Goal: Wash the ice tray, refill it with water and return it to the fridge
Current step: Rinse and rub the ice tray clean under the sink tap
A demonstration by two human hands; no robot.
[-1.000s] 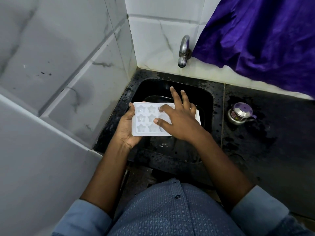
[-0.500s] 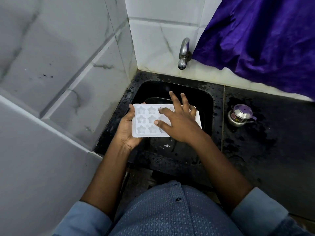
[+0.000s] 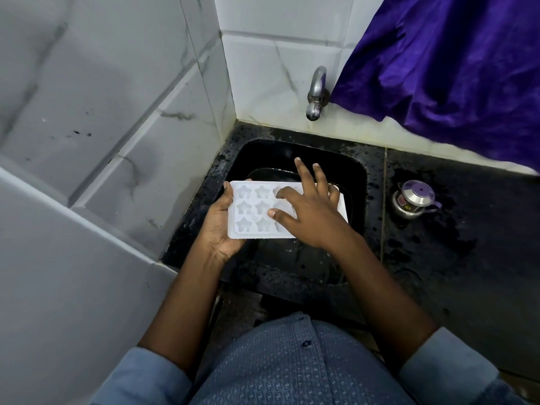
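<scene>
Star-mould ice tray (image 3: 251, 211) held level over the black sink (image 3: 355, 176) — left hand (image 3: 217, 226) clamps its short edge, right hand (image 3: 309, 217) lies spread-fingered on the cavities, grasping nothing — looks light, wet, probably bendy silicone, so support the rim at both ends.

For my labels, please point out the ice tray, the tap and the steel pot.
ice tray (image 3: 262, 207): head view, on a star-shaped cavity in its uncovered left half.
tap (image 3: 318, 83): head view, on its curved metal spout.
steel pot (image 3: 418, 191): head view, on its lid.
</scene>
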